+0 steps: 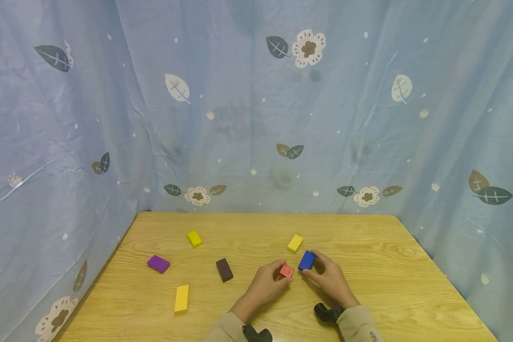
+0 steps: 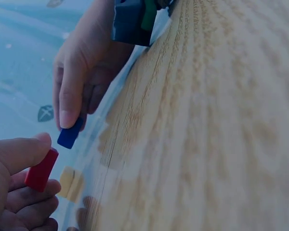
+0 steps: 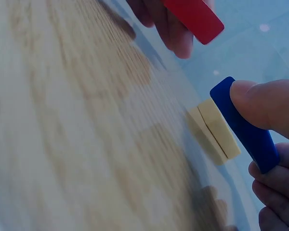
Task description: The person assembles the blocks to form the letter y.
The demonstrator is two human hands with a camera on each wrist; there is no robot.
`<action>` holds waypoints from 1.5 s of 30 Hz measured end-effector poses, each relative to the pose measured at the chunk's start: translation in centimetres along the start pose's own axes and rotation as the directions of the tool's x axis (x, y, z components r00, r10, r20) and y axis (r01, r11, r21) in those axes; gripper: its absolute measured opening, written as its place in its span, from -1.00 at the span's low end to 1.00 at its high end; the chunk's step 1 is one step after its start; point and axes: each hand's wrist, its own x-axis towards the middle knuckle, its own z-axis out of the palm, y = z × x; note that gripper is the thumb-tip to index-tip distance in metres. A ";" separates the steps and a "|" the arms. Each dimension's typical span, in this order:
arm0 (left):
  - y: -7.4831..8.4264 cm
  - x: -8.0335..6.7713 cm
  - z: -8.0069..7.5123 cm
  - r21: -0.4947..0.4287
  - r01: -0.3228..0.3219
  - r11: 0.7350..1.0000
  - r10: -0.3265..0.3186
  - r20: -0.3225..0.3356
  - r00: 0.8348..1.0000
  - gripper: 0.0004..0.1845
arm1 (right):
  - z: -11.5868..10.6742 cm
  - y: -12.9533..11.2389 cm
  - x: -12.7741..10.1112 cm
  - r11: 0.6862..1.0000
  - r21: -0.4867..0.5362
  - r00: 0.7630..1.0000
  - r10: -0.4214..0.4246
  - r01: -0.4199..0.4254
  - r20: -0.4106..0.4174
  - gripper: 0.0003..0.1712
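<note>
My left hand (image 1: 265, 284) pinches a red block (image 1: 287, 270) between thumb and fingers, near the middle right of the table. Just to its right, my right hand (image 1: 331, 280) grips a blue block (image 1: 307, 261) by its ends, thumb on the near side. A small gap separates the two blocks. In the left wrist view the red block (image 2: 42, 170) is tilted, with the blue block (image 2: 70, 134) beyond it. The right wrist view shows the blue block (image 3: 244, 125) held above the tabletop. Behind both hands lies a pale yellow block (image 1: 295, 243).
On the left half of the wooden table (image 1: 389, 266) lie a purple block (image 1: 158, 264), a dark brown block (image 1: 224, 270), a bright yellow block (image 1: 194, 239) and an orange-yellow block (image 1: 181, 299). A blue patterned curtain (image 1: 239, 118) hangs along the back and sides.
</note>
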 end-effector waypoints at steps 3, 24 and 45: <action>0.0 0.0 0.0 0.000 -0.001 1.000 0.001 -0.006 1.000 -0.44 | 0.3 -0.3 0.1 1.000 0.005 1.000 -0.010 0.010 -0.006 -0.16; -0.4 -0.1 -0.8 0.052 -0.027 0.998 0.028 -0.024 0.999 -0.45 | 2.1 -1.7 1.5 0.996 0.034 0.997 -0.077 0.078 -0.031 -0.20; -0.9 -0.1 -0.8 0.052 -0.031 0.998 0.033 -0.034 0.999 -0.49 | 3.4 -2.2 2.2 0.994 0.042 0.994 -0.100 0.102 -0.031 -0.22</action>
